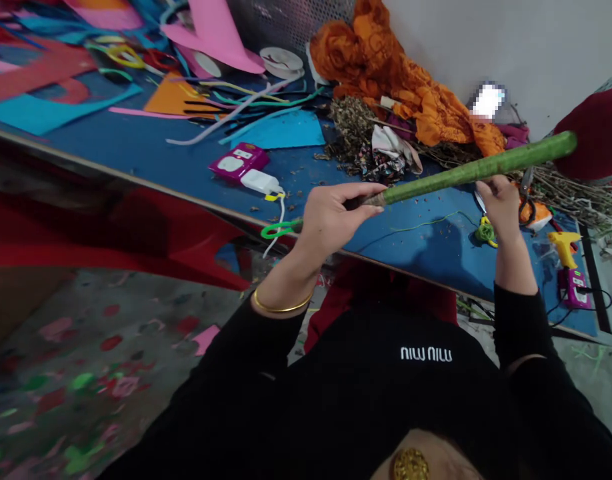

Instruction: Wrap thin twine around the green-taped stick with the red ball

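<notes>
A long stick wrapped in green (pixel 466 173) slants across the table, rising to the right. Around its thinner brown end closes my left hand (pixel 329 217), thumb and forefinger gripping it. A bright green loop (pixel 276 230) sticks out behind that hand. My right hand (pixel 503 203) is below the stick, its fingers curled; what they hold, if anything, I cannot make out. Beside it lies a small ball of green thread (pixel 485 231) with a yellow ring-like handle (pixel 492 242). One thin green strand (pixel 431 223) trails left over the table. Black-handled scissors (pixel 527 200) are just right of my fingers.
The blue table (pixel 296 163) carries coloured sheets and strips at the left, a purple socket box (pixel 240 162), dried plant bits (pixel 353 127) and orange cloth (pixel 426 110). A yellow glue gun (pixel 566 248) lies right. Red chair (pixel 111 233) at left; scraps litter the floor.
</notes>
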Motion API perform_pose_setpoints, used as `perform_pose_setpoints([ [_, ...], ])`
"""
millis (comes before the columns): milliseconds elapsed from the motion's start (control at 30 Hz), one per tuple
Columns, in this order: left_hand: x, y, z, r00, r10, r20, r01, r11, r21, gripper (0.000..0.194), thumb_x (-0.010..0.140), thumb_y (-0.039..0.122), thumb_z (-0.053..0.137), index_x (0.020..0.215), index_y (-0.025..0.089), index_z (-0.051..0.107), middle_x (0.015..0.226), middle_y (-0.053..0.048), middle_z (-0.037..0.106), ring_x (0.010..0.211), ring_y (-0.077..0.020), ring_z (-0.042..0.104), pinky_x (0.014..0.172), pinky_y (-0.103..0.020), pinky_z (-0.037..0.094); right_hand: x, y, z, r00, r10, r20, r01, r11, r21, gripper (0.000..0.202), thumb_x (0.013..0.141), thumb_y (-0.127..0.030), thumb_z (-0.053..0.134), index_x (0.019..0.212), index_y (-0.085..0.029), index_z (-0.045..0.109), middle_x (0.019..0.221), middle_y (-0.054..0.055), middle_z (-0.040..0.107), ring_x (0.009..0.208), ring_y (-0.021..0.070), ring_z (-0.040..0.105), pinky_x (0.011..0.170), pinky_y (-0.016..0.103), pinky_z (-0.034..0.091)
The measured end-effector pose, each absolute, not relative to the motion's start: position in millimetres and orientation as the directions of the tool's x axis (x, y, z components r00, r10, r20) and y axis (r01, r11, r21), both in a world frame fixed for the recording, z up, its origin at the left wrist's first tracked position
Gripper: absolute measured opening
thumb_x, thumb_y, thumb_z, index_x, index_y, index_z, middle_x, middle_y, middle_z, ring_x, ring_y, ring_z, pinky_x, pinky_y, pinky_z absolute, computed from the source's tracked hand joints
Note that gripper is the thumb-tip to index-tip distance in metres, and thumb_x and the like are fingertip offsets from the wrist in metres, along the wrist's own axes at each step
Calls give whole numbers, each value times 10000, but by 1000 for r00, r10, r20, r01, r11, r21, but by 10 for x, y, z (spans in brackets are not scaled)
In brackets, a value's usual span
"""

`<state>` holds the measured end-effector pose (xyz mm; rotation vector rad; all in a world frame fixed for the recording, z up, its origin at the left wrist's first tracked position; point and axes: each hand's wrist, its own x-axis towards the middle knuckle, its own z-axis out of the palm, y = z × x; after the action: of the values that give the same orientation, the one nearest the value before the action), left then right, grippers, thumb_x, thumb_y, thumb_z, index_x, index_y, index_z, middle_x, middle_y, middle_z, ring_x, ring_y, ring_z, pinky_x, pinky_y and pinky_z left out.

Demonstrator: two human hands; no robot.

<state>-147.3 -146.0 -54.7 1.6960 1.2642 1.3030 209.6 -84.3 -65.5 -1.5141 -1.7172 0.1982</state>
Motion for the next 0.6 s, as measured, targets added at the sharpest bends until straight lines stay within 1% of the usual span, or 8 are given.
perform_pose_setpoints([
  [100,-1272,-1418,-492,65,934,352,228,-357,906,296,755,242,820,1043,222,888,912,-23,838,818,-195,715,752,-298,564,1444,-1157,-693,-103,887,450,483,440,-757,421,941,-603,681,1121,-226,736,1159,82,765,1137,247,708,1109,450,554],
  [167,-1164,-1401,-455,90,931,353,220,-365,905,316,764,214,812,1072,211,885,917,-23,839,824,-194,720,762,-298,568,1090,-1317,-716,-168,887,430,314,462,-830,503,888,-672,722,1154,-245,722,1205,84,764,1186,248,706,1132,440,555],
  [267,-1079,-1388,-424,111,932,345,222,-362,906,341,757,173,818,1090,212,885,903,-18,839,801,-188,723,748,-291,554,828,-1533,-726,-188,911,368,234,406,-884,447,930,-671,678,1016,-233,712,985,57,769,935,191,730,936,370,625],
  [333,-1060,-1378,-434,98,934,342,238,-356,904,352,757,170,824,1101,217,884,923,-22,847,801,-191,730,747,-295,547,809,-1685,-708,-154,906,394,305,423,-853,383,1018,-575,599,887,-228,693,808,22,709,740,150,671,775,331,610],
  [367,-1055,-1370,-450,91,936,339,251,-351,902,357,760,176,826,1109,221,883,940,-24,851,803,-193,733,749,-299,548,823,-1753,-693,-127,882,454,345,469,-813,375,1046,-524,572,843,-229,686,781,20,682,728,149,658,765,338,603],
  [467,-1017,-1338,-535,105,945,310,267,-327,907,360,777,198,825,1132,229,875,985,-32,860,829,-203,748,785,-310,566,854,-1854,-651,-96,724,684,369,664,-651,348,1050,-467,577,814,-244,700,952,68,699,1032,221,713,982,445,606],
  [533,-963,-1319,-599,136,949,283,253,-310,917,354,803,209,809,1152,228,867,1028,-43,863,881,-214,767,819,-311,579,824,-1823,-641,-139,640,756,244,762,-600,346,1057,-478,563,833,-253,702,994,71,704,1131,245,713,1080,499,573],
  [600,-895,-1316,-638,152,950,272,253,-303,919,330,836,216,785,1155,229,865,1056,-53,863,939,-230,782,831,-308,584,764,-1765,-648,-175,640,748,60,765,-641,347,1083,-468,525,860,-257,687,848,27,672,900,189,725,972,450,603],
])
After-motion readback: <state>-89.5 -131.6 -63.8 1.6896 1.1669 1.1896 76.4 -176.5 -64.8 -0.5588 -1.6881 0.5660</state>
